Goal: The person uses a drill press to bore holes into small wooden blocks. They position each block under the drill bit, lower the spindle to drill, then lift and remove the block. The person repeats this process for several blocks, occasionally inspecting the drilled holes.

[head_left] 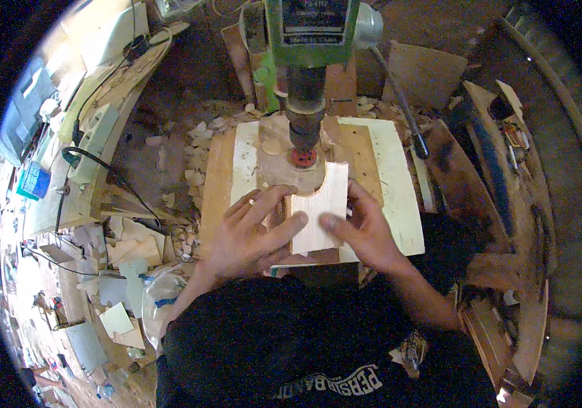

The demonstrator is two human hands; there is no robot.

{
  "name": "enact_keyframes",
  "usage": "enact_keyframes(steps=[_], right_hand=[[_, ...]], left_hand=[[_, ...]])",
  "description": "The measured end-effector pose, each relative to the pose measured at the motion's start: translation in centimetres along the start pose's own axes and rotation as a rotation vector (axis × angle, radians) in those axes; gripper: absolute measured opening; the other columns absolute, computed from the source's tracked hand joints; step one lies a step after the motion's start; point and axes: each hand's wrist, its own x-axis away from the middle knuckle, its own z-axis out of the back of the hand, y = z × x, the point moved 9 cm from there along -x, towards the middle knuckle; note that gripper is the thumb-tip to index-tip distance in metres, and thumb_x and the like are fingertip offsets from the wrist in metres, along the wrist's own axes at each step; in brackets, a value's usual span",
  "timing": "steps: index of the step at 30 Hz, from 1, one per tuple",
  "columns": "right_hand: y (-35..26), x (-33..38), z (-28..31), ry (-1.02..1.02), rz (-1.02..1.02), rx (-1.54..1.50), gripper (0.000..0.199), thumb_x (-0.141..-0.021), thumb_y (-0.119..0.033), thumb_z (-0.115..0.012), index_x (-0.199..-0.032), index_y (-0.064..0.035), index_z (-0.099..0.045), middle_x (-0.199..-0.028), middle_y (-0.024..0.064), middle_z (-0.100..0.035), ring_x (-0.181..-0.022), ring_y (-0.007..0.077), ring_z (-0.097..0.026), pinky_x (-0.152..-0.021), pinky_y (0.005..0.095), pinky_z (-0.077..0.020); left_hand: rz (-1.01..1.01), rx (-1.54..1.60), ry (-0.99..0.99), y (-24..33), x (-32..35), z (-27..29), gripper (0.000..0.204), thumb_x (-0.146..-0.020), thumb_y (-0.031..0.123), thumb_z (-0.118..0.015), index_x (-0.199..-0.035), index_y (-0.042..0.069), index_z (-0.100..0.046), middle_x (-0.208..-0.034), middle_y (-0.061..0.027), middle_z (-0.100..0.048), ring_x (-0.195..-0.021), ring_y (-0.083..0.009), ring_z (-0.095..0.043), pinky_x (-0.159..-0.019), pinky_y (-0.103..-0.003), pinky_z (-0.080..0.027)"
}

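A pale wooden board [321,214] with a curved notch at its upper left corner is gripped between my two hands. My left hand [253,228] holds its left side, with the thumb on the face. On the opposite edge, my right hand [367,230] closes with its thumb on top and fingers around the side. Just beyond the notch, the red round cutter [304,158] hangs from the dark chuck [304,122] of a green drill press [314,41]. Below it, the worktable [399,197] is made of wood panels.
A feed lever [406,102] slants down on the right. Wood offcuts [202,136] surround the table. To the left stands a bench [94,197] with a black cable [111,170] and a blue-green box [32,180]. Planks [467,177] lean at the right.
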Motion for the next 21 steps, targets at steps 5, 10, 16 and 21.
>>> enact_keyframes(steps=[5, 10, 16, 21], right_hand=[[0.3, 0.7, 6.3, 0.223, 0.099, -0.036, 0.032, -0.091, -0.018, -0.068, -0.117, 0.0005, -0.063, -0.103, 0.0071, -0.070, -0.091, 0.0163, -0.066, -0.082, 0.0314, -0.0538], [3.9, 3.1, 15.0, 0.260, -0.225, 0.818, 0.027, -0.089, -0.013, -0.068, -0.110, 0.0035, -0.064, -0.089, 0.0071, -0.071, -0.075, 0.0164, -0.066, -0.074, 0.0306, -0.0537], [0.8, 4.5, 14.0, 0.477, 0.031, 1.377, 0.049, -0.080, -0.021, -0.076, -0.121, -0.0008, -0.058, -0.117, 0.0197, -0.062, -0.107, 0.0349, -0.060, -0.095, 0.0410, -0.0480], [1.2, 1.3, 2.6, -0.008, 0.114, 0.936, 0.076, -0.073, -0.035, -0.081, -0.134, -0.0035, -0.048, -0.133, 0.0203, -0.051, -0.125, 0.0387, -0.047, -0.110, 0.0457, -0.0353]], left_hand=[[0.405, 0.351, 0.191, -4.2, 2.3, -0.6, 0.085, -0.068, 0.019, -0.085, -0.140, 0.007, -0.042, -0.128, -0.0175, -0.057, -0.115, -0.0340, -0.059, -0.097, -0.043, -0.049], [0.592, 0.574, 0.369, -7.7, 5.5, -0.3, 0.093, -0.071, 0.015, -0.084, -0.147, 0.002, -0.032, -0.134, -0.0156, -0.052, -0.121, -0.0261, -0.056, -0.101, -0.040, -0.047], [0.780, 1.429, 0.674, -10.7, 9.7, -4.5, 0.070, -0.084, 0.024, -0.073, -0.141, 0.002, -0.039, -0.136, -0.0153, -0.052, -0.125, -0.0274, -0.053, -0.104, -0.042, -0.046], [0.745, 2.107, 0.879, -11.4, 10.8, -8.5, 0.059, -0.089, 0.026, -0.066, -0.138, 0.003, -0.043, -0.137, -0.0142, -0.054, -0.128, -0.0298, -0.051, -0.110, -0.046, -0.040]])
